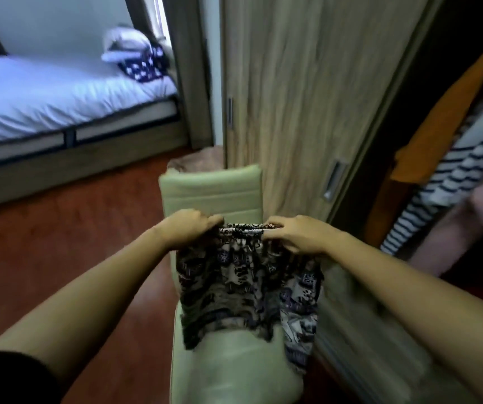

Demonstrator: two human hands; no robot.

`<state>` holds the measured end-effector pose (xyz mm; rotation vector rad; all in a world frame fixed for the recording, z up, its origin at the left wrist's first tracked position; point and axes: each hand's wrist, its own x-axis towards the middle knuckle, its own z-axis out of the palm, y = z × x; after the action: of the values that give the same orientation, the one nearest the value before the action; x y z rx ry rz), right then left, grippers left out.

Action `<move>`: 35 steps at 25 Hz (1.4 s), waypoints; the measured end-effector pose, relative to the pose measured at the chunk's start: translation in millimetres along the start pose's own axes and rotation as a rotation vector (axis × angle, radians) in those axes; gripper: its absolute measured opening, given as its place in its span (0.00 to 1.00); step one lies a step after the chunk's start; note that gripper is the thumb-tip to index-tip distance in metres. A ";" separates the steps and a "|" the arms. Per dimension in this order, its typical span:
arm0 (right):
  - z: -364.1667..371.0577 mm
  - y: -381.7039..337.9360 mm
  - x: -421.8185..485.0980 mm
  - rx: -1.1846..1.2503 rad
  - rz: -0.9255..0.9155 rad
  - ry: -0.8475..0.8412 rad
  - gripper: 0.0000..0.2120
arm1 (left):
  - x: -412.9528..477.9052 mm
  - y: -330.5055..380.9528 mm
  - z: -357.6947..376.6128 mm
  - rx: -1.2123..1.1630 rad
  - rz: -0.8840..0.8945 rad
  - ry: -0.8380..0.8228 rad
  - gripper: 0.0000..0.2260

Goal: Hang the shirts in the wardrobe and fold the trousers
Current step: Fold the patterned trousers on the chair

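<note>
- The left hand (189,228) has its fingers curled tight on one end of the waistband of the black and white patterned cloth trousers (234,290).
- The right hand (295,233) grips the other end.
- The trousers hang down over the pale green padded chair (211,188).
- Just beside the chair stands the wooden wardrobe (307,83).
- An orange shirt (444,118) and a blue and white striped shirt (438,193) hang inside.

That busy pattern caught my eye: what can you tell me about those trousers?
The trousers are thin, soft-looking cloth printed in black, white and bluish motifs. The left hand and right hand pinch the gathered waistband at its two ends, holding it level. The legs hang bunched, draping onto the pale green chair.
</note>
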<state>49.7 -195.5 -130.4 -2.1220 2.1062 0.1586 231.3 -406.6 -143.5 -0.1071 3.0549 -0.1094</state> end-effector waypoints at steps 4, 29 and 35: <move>-49.5 6.1 -5.4 0.044 0.179 0.132 0.17 | 9.6 -6.8 -62.0 -0.212 -0.092 0.073 0.14; -129.1 3.0 -3.9 0.325 0.662 0.083 0.08 | 68.5 39.4 -124.8 -0.453 -0.144 0.016 0.26; -108.9 0.5 -11.4 -0.051 0.455 0.239 0.24 | 64.1 55.5 -123.4 -0.103 -0.233 0.044 0.19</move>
<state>46.0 -203.7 -21.3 -1.7227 2.7256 0.0061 153.4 -347.5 -30.1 -0.4732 3.0785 0.0312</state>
